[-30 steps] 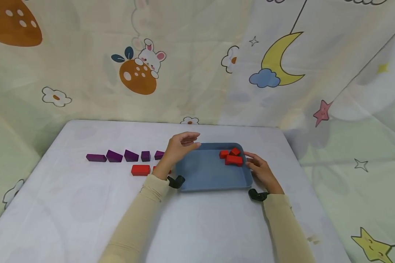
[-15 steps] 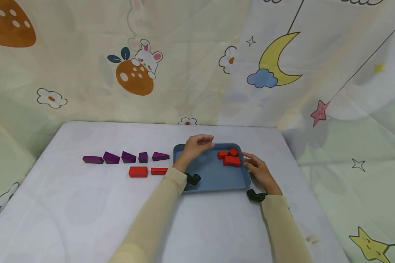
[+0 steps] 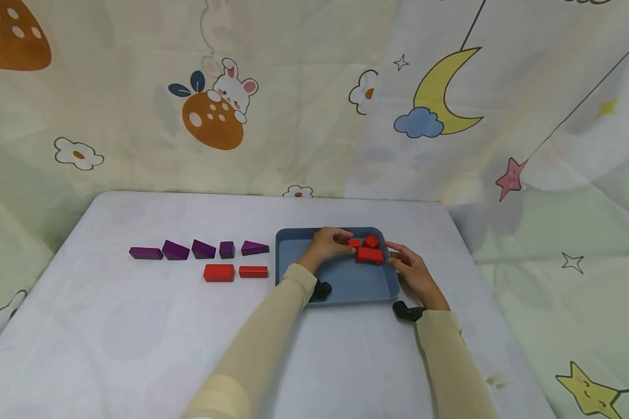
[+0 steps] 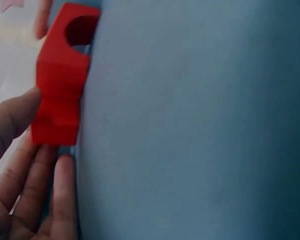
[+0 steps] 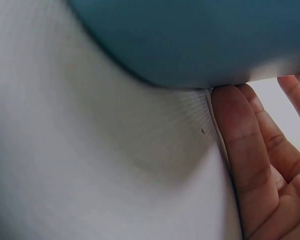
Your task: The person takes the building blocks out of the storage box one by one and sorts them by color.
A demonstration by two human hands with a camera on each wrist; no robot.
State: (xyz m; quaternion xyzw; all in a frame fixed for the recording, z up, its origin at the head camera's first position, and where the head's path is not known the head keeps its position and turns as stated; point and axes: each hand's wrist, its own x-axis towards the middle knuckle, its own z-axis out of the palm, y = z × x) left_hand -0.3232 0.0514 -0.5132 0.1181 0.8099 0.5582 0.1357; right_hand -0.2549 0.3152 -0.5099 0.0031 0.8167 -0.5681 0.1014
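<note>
My left hand (image 3: 327,245) is over the blue-grey tray (image 3: 335,297), thumb and fingers spread around the near side of a small red block (image 3: 354,242). In the left wrist view the thumb (image 4: 20,115) tip overlaps the edge of the red blocks (image 4: 60,80), and the other fingers lie beyond them. A red block with a rounded cutout (image 3: 369,256) and another red block (image 3: 371,241) sit close by at the tray's right end. My right hand (image 3: 416,273) rests against the outside of the tray's right rim, with fingers fairly straight and thumb (image 5: 237,125) at the wall.
Left of the tray, a red rectangular block (image 3: 219,273) and a thinner red bar (image 3: 253,272) lie on the white table (image 3: 136,326). Behind them runs a row of several purple blocks (image 3: 204,249). A printed curtain (image 3: 304,116) hangs behind the table.
My left hand has moved right from the tray's left edge and lowered to the red blocks inside, uncovering the thin red bar and rightmost purple block. My right hand stays at the rim.
</note>
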